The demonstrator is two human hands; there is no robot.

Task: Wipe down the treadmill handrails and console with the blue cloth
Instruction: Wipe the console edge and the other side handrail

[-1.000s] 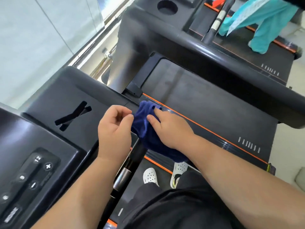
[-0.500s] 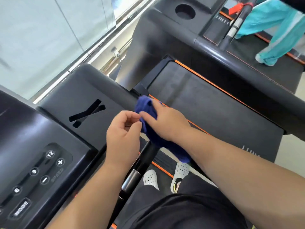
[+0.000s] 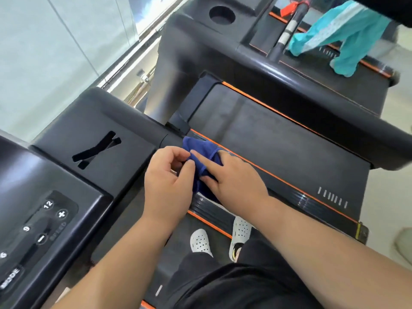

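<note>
Left grip [image 3: 167,186] pinching the blue cloth's [image 3: 200,148] left edge between thumb and forefinger; right grip [image 3: 238,181] grasping it too (forefinger straight on top, thumb beneath), bunched on the handrail [image 3: 171,139] just right of the console [image 3: 100,121]. Forearms reaching in from near.

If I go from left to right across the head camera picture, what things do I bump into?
console buttons → X-shaped slot → left hand → blue cloth → right hand → white dash marks
</note>
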